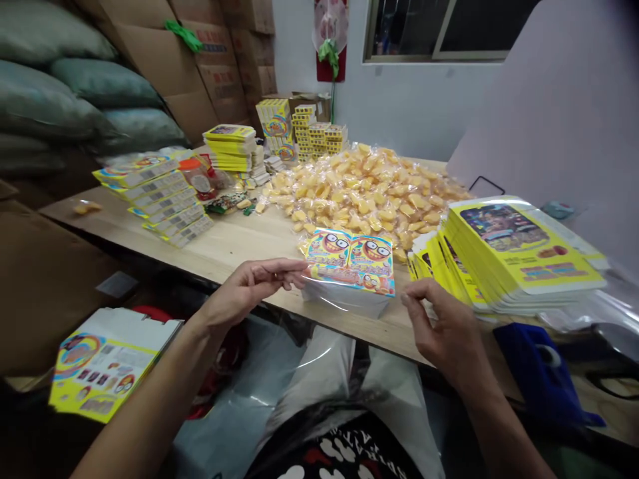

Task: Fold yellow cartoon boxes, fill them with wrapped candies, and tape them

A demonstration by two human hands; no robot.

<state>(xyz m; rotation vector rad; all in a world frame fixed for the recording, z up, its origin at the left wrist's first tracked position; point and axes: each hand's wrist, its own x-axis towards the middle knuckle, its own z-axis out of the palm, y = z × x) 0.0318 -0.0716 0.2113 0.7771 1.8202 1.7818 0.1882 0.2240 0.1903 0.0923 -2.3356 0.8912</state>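
A small yellow and blue box (349, 263) printed with cartoon faces in glasses sits near the table's front edge, its plain white side toward me. My left hand (252, 289) is at its left side, fingers stretched out flat, the tips at the box's edge. To the right of the box, my right hand (444, 326) is curled, thumb and forefinger brought together in a pinch. Whatever that pinch may hold is too small to make out. Just behind the box lies a large heap of clear-wrapped yellow pieces (369, 189).
Stacked yellow printed cards (519, 246) stand at right, above a blue tape dispenser (542, 372). Piled boxes (170, 199), a red-lidded jar (197, 178) and more card stacks (229, 146) occupy the left. Flattened cartons (110, 366) lie below the table's left edge.
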